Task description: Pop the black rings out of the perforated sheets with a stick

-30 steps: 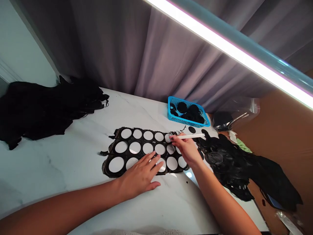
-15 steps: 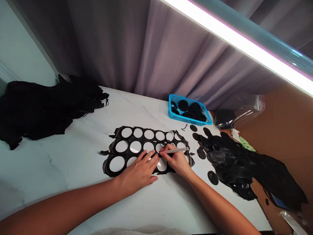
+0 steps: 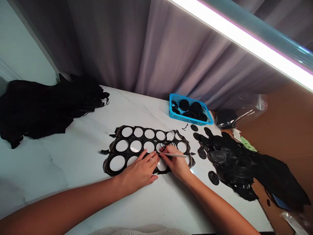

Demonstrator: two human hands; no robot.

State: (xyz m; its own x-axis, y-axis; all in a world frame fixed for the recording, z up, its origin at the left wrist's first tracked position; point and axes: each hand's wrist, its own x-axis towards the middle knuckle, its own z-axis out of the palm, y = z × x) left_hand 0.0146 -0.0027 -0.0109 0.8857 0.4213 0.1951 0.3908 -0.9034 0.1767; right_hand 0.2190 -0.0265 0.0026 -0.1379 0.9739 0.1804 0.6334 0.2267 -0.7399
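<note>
Three rows of round holes run across the black sheet (image 3: 143, 140), which lies flat on the white table (image 3: 80, 156) in front of us, with the tabletop showing through. Our left hand (image 3: 141, 171) rests palm down on the sheet's near edge, fingers straight and slightly apart, covering some of the holes and gripping nothing. Our right hand (image 3: 177, 163), just beside it, has its fingers closed in a pinch around a thin pale tool (image 3: 176, 155), whose free end points right. Dark strands (image 3: 168, 142) fan out over the sheet beyond the right fingertips; we cannot tell whether the fingers hold them too. To the right of the sheet we see loose black discs (image 3: 201, 153) and a dark heap (image 3: 230, 158) that spills over the table's edge. Behind the discs stands a blue basket (image 3: 190, 121) with black pieces inside, and near it is a clear bag (image 3: 244, 109). Far to the left lies a pile of black cloth (image 3: 41, 107). Behind the table hangs a grey curtain (image 3: 114, 49), with a bright lamp (image 3: 244, 38) slanting across the upper right.
</note>
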